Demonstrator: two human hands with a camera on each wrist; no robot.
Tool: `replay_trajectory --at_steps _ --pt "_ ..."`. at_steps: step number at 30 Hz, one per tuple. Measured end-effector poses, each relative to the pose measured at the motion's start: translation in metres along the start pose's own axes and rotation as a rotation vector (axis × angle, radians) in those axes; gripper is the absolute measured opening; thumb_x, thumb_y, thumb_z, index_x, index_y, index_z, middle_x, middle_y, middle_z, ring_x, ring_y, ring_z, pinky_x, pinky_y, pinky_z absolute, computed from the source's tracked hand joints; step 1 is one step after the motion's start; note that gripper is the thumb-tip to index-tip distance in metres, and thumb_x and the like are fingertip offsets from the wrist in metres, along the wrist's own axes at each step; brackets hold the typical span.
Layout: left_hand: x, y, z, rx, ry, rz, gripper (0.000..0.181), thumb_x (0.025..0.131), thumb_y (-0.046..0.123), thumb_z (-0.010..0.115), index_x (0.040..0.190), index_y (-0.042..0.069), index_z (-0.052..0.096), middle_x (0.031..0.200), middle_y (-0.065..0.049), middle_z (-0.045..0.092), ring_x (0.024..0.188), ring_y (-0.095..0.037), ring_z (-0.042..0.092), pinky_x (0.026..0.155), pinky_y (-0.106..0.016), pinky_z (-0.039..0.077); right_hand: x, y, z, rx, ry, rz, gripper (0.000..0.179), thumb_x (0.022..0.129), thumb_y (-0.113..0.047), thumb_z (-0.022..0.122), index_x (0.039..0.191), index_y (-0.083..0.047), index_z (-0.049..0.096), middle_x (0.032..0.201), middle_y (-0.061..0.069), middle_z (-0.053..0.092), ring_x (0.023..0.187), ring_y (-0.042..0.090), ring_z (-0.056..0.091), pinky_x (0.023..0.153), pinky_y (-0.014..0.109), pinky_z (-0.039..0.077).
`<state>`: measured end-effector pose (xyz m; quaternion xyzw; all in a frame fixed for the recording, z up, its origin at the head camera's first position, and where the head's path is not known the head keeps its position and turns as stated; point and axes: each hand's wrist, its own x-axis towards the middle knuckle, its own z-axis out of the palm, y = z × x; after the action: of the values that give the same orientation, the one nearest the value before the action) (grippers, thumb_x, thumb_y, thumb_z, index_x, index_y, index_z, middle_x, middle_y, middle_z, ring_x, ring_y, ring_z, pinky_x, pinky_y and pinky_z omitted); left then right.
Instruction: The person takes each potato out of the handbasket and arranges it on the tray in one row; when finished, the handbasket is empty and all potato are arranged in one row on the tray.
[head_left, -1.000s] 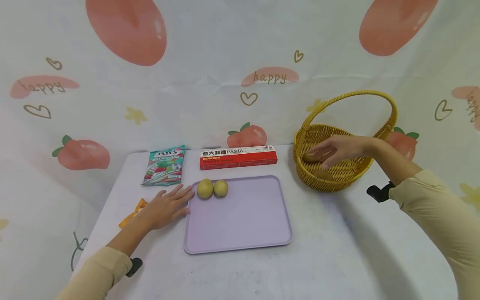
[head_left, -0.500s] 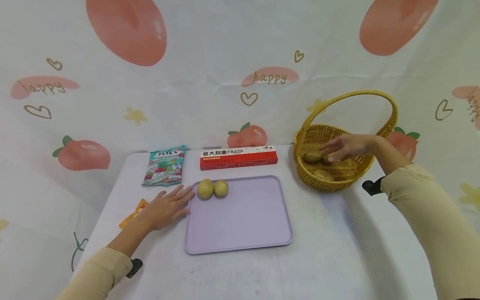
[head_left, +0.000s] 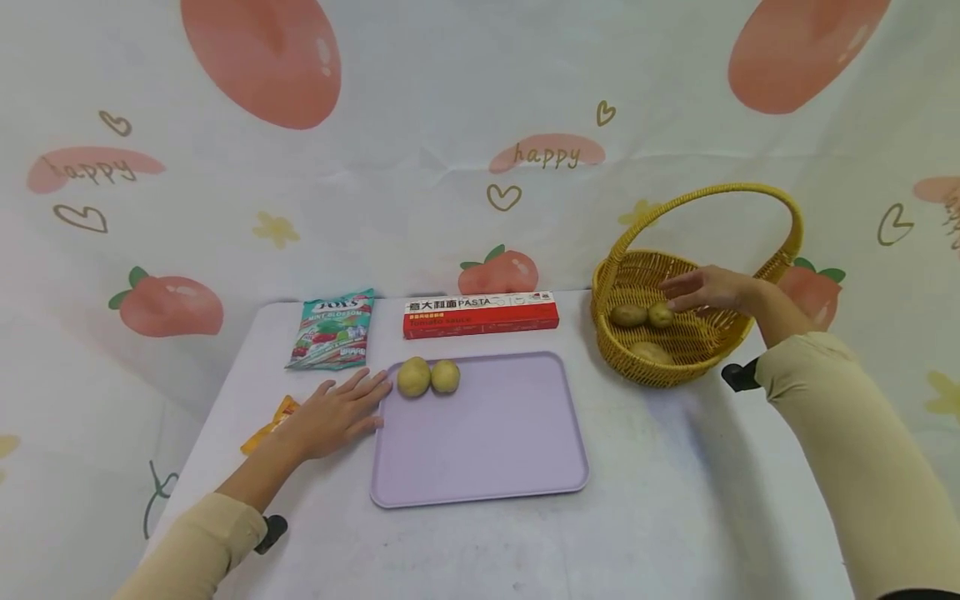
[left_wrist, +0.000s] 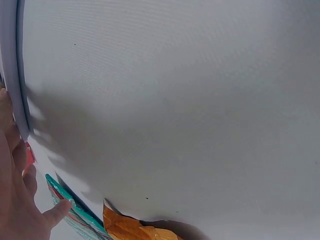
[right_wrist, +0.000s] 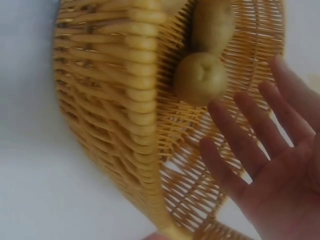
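Observation:
In the head view my right hand (head_left: 708, 289) is inside the yellow wicker basket (head_left: 643, 371), just under its handle. Its fingers are spread and hold nothing. Beside the fingertips lies a small round potato (head_left: 659, 315), next to a longer potato (head_left: 628, 316); a third potato (head_left: 651, 353) is partly hidden behind the front rim. The right wrist view shows the fingers (right_wrist: 240, 132) close to the round potato (right_wrist: 201, 79). My left hand (head_left: 333, 418) lies flat, fingertips at the left rim of the lilac tray (head_left: 480, 450). Two round potatoes (head_left: 414, 377) sit in its far left corner.
Behind the tray lies a red and white pasta box (head_left: 482, 315). A teal candy bag (head_left: 332, 330) is at the back left of the white table (head_left: 450, 550). An orange packet (head_left: 272, 423) lies partly behind the left hand. A printed cloth hangs behind.
My right hand has drawn back to the right inside the basket, uncovering the potatoes it hid before. The left hand stays at the tray's rim. The head view has shifted slightly.

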<state>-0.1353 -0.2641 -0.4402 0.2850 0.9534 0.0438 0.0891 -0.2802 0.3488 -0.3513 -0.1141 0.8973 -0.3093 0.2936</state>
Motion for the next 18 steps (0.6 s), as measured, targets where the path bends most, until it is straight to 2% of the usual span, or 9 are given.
replay_trajectory --at_steps 4,9,14,18 --pt "0.001 -0.001 0.0 0.008 -0.004 0.002 0.064 0.101 0.047 0.051 0.155 0.015 0.037 0.16 -0.01 0.033 0.147 -0.038 0.026 0.109 -0.071 0.026 0.001 0.001 0.003 0.022 0.002 0.017 0.063 0.102 -0.023 0.056 0.15 0.009 0.031 0.151 0.033 0.034 0.134 0.047 0.042 0.101 0.057 0.045" --pt "0.003 -0.002 0.0 0.005 -0.012 -0.004 0.064 0.101 0.048 0.05 0.155 0.016 0.036 0.161 -0.009 0.032 0.148 -0.037 0.025 0.109 -0.071 0.026 0.006 0.002 0.007 0.044 0.007 0.056 0.067 0.104 -0.025 0.053 0.152 0.011 0.022 0.147 0.039 0.034 0.13 0.05 0.046 0.1 0.061 0.044" --pt "0.002 -0.002 0.002 -0.006 -0.012 -0.008 0.065 0.101 0.047 0.051 0.156 0.016 0.035 0.161 -0.008 0.031 0.148 -0.037 0.023 0.109 -0.071 0.025 0.013 0.003 0.013 0.083 -0.008 0.114 0.069 0.106 -0.025 0.05 0.153 0.011 0.016 0.147 0.042 0.032 0.131 0.054 0.042 0.097 0.059 0.048" --pt "0.002 -0.003 0.003 -0.009 -0.019 -0.014 0.065 0.101 0.046 0.052 0.156 0.017 0.035 0.162 -0.008 0.03 0.149 -0.037 0.022 0.11 -0.07 0.024 0.015 0.002 0.018 0.127 -0.002 0.157 0.067 0.106 -0.022 0.049 0.153 0.011 0.016 0.148 0.041 0.029 0.132 0.055 0.04 0.098 0.057 0.048"
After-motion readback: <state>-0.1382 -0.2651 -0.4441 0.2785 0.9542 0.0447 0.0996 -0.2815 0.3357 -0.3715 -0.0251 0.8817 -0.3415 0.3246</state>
